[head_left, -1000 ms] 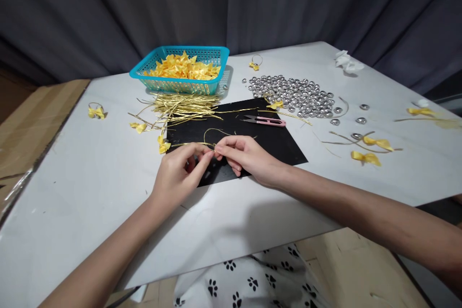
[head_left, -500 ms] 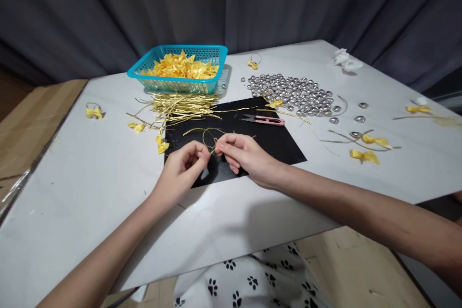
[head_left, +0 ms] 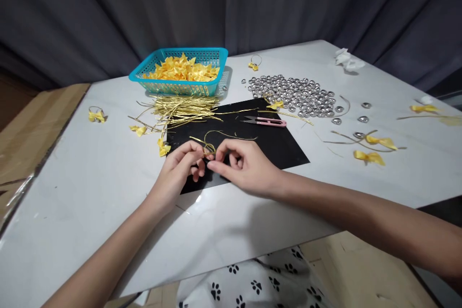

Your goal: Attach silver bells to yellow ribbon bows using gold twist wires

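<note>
Both hands meet over the front edge of a black mat (head_left: 281, 147) on the white table (head_left: 90, 178). My left hand (head_left: 176, 173) and my right hand (head_left: 241, 166) each pinch a thin gold wire (head_left: 211, 142), which is bent into a small loop between the fingertips, its loose ends trailing across the mat. A pile of cut gold wires (head_left: 182, 106) lies just beyond the mat. Pink thread snips (head_left: 267, 121) rest on the mat's far side.
A turquoise basket (head_left: 212, 55) of yellow ribbon bows stands at the back. A heap of silver beads (head_left: 296, 94) lies to the right of it. Loose yellow bows (head_left: 368, 156) and stray beads (head_left: 363, 119) lie scattered about. Cardboard (head_left: 32, 130) borders the table's left edge.
The gold wire has been twisted from a wide open curve into a tighter small loop. Both hands shifted slightly toward the mat's front edge, the right hand's fingers curling in.
</note>
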A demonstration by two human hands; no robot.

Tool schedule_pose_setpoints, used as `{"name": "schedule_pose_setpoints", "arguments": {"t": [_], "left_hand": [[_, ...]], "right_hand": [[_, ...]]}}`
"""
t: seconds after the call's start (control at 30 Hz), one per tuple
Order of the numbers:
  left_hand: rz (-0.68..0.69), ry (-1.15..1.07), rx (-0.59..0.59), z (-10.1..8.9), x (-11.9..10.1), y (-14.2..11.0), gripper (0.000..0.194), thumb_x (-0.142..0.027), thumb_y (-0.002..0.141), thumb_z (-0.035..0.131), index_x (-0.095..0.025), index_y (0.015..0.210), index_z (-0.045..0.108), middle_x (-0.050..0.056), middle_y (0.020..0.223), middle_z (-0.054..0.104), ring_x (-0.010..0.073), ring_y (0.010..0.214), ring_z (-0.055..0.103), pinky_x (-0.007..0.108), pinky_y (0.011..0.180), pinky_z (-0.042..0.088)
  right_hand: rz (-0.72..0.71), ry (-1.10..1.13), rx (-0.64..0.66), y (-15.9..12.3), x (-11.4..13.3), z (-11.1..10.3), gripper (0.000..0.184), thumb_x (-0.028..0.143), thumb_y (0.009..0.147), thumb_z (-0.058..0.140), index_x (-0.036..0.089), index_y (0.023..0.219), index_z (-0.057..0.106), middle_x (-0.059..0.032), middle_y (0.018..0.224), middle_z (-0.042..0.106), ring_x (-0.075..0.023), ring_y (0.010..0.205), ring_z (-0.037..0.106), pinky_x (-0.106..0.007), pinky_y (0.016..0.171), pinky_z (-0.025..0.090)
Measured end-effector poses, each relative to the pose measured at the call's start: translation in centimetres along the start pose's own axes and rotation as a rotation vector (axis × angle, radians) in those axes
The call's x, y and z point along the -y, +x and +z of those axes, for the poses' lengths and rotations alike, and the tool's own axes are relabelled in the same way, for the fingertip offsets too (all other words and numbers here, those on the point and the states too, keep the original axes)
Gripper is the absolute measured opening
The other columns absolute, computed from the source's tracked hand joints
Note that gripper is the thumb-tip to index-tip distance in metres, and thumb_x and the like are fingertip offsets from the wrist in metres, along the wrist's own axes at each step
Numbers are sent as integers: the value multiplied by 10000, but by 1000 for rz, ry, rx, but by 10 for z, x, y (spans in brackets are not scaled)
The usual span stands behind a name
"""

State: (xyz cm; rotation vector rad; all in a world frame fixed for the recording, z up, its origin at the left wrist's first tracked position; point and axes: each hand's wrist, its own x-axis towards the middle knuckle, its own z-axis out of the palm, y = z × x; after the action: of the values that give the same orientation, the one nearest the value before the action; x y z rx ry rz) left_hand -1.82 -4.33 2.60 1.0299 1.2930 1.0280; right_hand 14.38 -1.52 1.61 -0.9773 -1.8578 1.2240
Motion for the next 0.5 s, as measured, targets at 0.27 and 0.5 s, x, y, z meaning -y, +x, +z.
{"name": "schedule_pose_setpoints", "arguments": {"t": [0.27,0.5], "left_hand": [[32,36,-11,1,1,-2,103,-229,784,542,-197,692,509,-59,559,487,77,517,442,181,490,353],[211,190,-114,2,1,-2,154,-281,817,554,-189,696,526,-49,608,538,73,499,438,199,496,361]], "right_hand": [[58,-42,34,-1,-8,4,172,255,819,581,109,766,657,61,484,413,-39,431,289,-182,408,206],[-262,-196,-144,-3,-7,-1,153,183,852,536,116,845,673,9,638,591,-44,469,379,-192,478,309]]}}
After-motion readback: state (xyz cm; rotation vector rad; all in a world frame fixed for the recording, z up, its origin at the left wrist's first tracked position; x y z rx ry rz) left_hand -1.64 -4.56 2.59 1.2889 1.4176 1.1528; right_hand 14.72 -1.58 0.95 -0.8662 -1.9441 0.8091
